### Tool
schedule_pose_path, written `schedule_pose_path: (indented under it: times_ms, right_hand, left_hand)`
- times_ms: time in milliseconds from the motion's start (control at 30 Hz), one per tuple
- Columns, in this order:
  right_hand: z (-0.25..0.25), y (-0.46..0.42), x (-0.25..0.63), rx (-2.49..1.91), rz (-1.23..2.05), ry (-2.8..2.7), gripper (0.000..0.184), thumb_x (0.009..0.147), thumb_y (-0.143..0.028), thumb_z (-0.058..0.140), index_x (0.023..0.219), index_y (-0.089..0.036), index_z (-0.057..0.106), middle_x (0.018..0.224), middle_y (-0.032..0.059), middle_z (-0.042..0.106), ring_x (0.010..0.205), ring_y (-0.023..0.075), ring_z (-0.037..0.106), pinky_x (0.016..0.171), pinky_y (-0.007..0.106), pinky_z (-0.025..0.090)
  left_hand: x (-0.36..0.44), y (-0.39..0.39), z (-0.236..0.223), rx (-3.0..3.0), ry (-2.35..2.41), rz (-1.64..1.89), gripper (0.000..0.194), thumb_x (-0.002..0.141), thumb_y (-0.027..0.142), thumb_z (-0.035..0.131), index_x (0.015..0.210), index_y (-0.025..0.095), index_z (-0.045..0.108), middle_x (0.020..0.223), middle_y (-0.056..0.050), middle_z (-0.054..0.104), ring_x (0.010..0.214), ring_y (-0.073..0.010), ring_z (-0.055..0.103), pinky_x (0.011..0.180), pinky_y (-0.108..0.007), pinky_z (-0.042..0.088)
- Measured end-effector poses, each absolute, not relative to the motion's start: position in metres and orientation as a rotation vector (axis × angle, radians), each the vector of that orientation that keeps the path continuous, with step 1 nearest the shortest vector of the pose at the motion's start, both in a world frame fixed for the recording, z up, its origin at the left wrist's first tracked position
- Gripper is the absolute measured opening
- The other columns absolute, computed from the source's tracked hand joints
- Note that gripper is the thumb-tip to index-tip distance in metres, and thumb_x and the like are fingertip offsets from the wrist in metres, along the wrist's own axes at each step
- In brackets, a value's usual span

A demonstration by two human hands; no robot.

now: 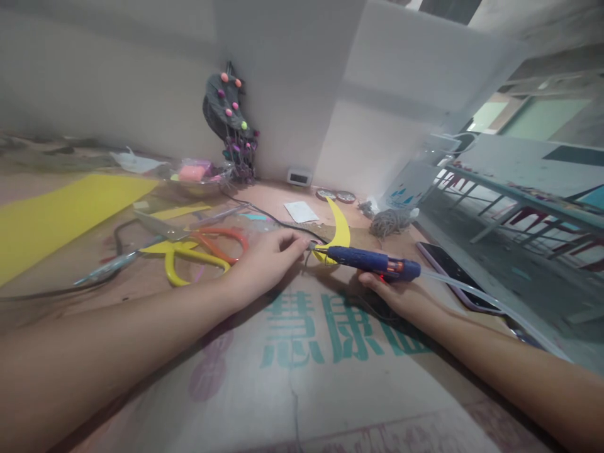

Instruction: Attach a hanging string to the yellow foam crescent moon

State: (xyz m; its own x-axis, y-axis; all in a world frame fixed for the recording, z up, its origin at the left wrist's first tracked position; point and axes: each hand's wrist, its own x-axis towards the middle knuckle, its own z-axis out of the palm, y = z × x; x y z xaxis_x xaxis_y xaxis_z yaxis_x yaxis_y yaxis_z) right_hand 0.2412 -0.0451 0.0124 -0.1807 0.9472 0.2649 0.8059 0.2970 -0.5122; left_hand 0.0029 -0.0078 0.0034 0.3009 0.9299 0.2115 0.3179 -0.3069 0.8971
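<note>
My right hand point(389, 292) is wrapped round a blue hot glue gun point(363, 259), whose nozzle points left and whose red light is lit. A long clear glue stick point(476, 292) sticks out of its back end. Thumb and fingers of my left hand point(278, 251) pinch a thin strand of grey yarn point(306, 261) right at the nozzle tip. Just behind the nozzle is a yellow crescent point(340, 228), its lower end partly hidden by the glue gun. Whether the left fingers also touch the crescent is hidden.
Scissors point(212, 248) with orange and yellow handles lie left, near yellow sheet point(61, 217). A grey yarn bundle point(391, 221) and phone point(455, 274) are right. A decorated grey crescent point(224, 104) leans on the back panel. A black cord point(268, 217) crosses the table.
</note>
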Motion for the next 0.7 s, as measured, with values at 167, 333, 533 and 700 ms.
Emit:
schedule_pose_path:
  times_ms: [167,333,533,700]
  right_hand:
    - [0.0116,-0.0462,0.2424,-1.615,0.262,-2.033,0.024,0.081,-0.049,0.057,0.075,-0.028,0.067,0.069,0.0022,0.070,0.073,0.0268,0.069,0.060,0.032,0.055]
    - [0.0130,-0.0467,0.2408,-1.599,0.298,-2.011,0.022,0.080,-0.047,0.058,0.078,-0.027,0.067,0.070,0.0013,0.071,0.070,0.0274,0.069,0.059,0.034,0.055]
    - [0.0125,-0.0456,0.2409,-1.620,0.323,-2.006,0.025,0.079,-0.049,0.056,0.075,-0.027,0.066,0.069,0.0029,0.071,0.077,0.0296,0.070,0.064,0.037,0.057]
    - [0.0126,-0.0462,0.2417,-1.712,0.323,-1.990,0.028,0.078,-0.051,0.054,0.064,-0.027,0.059,0.065,0.0035,0.068,0.077,0.0295,0.070,0.066,0.036,0.057]
  left_hand:
    - [0.0030,-0.0082,0.0037,1.791,1.132,0.991,0.030,0.092,0.037,0.048,0.071,0.017,0.058,0.065,0.002,0.059,0.060,-0.0139,0.050,0.060,-0.025,0.036]
    - [0.0023,-0.0068,0.0005,1.802,1.106,1.012,0.031,0.091,0.040,0.048,0.072,0.018,0.059,0.066,0.001,0.060,0.062,-0.0148,0.052,0.061,-0.025,0.038]
    - [0.0019,-0.0055,-0.0015,1.805,1.104,1.010,0.031,0.091,0.040,0.047,0.073,0.018,0.058,0.066,0.001,0.059,0.062,-0.0149,0.052,0.061,-0.026,0.038]
    - [0.0020,-0.0045,-0.0041,1.805,1.105,1.015,0.032,0.091,0.041,0.048,0.072,0.018,0.059,0.065,0.002,0.059,0.060,-0.0138,0.051,0.058,-0.025,0.037]
